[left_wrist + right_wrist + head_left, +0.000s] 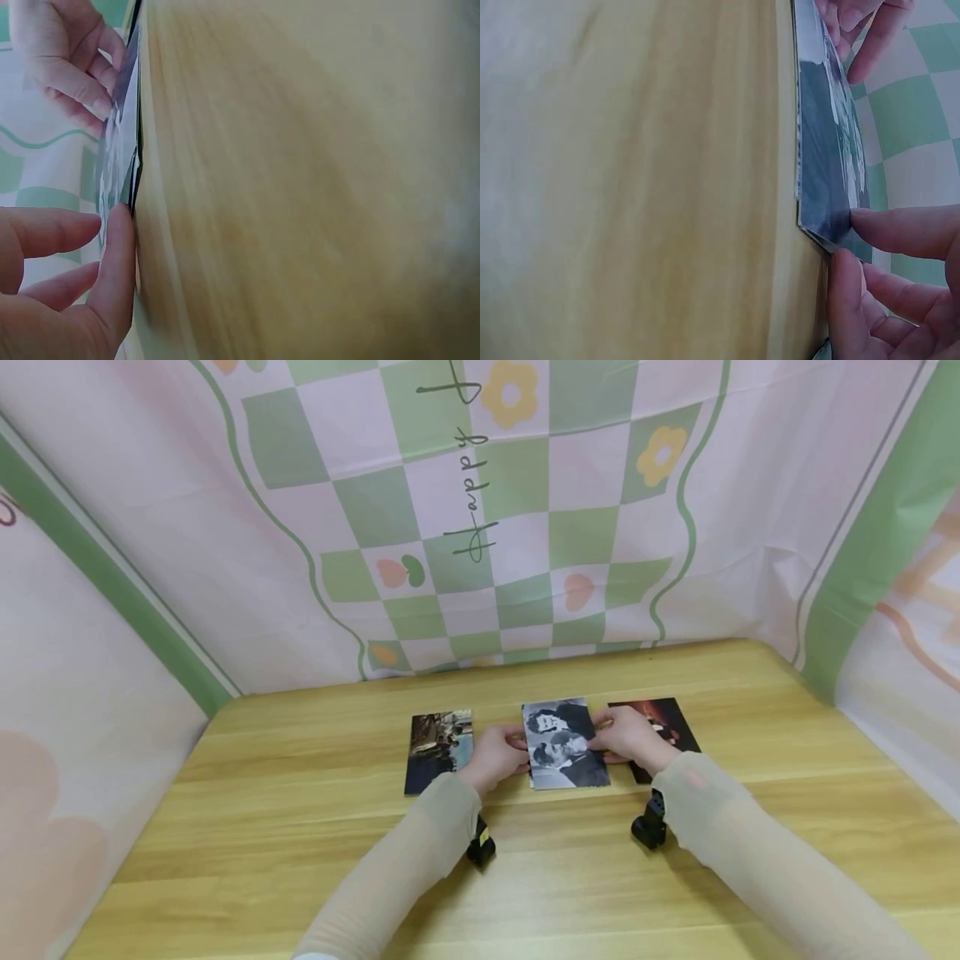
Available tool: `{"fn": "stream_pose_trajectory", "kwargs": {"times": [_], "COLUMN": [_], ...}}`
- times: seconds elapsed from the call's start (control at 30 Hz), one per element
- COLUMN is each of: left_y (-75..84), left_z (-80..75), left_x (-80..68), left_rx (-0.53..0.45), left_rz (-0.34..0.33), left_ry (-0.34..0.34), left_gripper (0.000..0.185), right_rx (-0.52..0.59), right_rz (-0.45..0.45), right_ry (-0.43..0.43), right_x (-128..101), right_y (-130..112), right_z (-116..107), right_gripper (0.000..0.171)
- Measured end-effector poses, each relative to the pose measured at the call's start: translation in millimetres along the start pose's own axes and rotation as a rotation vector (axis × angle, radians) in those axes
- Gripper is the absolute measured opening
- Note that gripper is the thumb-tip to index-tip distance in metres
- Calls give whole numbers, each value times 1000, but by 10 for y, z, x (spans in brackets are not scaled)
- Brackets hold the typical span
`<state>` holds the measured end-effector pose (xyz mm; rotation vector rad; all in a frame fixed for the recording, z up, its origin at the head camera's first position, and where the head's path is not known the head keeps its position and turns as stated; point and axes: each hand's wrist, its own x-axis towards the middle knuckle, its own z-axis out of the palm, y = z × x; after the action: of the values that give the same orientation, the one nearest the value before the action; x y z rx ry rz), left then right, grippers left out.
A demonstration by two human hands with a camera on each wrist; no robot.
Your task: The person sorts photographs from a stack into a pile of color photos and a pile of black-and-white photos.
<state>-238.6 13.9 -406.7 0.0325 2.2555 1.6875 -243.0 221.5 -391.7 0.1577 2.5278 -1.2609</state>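
Note:
A black-and-white photo card (558,760) printed with two people lies in the middle of the table, a second card edge showing just beneath it. My left hand (498,758) holds its left edge, thumb and a finger at either side of the rim in the left wrist view. At the opposite edge, my right hand (628,737) pinches the card, with thumb (900,229) on the printed face and a finger below. A dark card with red tones (684,732) is partly hidden behind my right hand. To the left lies a colour picture card (435,743), close beside my left hand.
The cards are on a wood-grain table (300,827). A checkered fabric backdrop (517,527) rises behind its far edge, with more fabric at both sides. Small black devices (648,827) sit at both wrists.

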Motion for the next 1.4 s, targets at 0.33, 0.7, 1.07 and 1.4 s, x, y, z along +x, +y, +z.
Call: {"fn": "stream_pose_trajectory", "kwargs": {"times": [0.33, 0.7, 1.07, 1.4], "left_y": [19, 38, 40, -28], "left_z": [-37, -72, -229, -441], "left_x": [-44, -82, -152, -284], "left_rx": [-27, -34, -72, -16], "left_rz": [-21, -11, 37, 84], "left_ry": [-28, -24, -73, -82], "left_gripper": [47, 42, 38, 39], "right_rx": [-41, 27, 119, 242], "right_rz": [5, -7, -41, -118], "right_ry": [28, 10, -48, -128], "right_x": [4, -41, -141, -185], "right_y": [-10, -10, -165, -305], "right_z": [12, -54, -23, 233], "right_gripper": [51, 52, 54, 48]}}
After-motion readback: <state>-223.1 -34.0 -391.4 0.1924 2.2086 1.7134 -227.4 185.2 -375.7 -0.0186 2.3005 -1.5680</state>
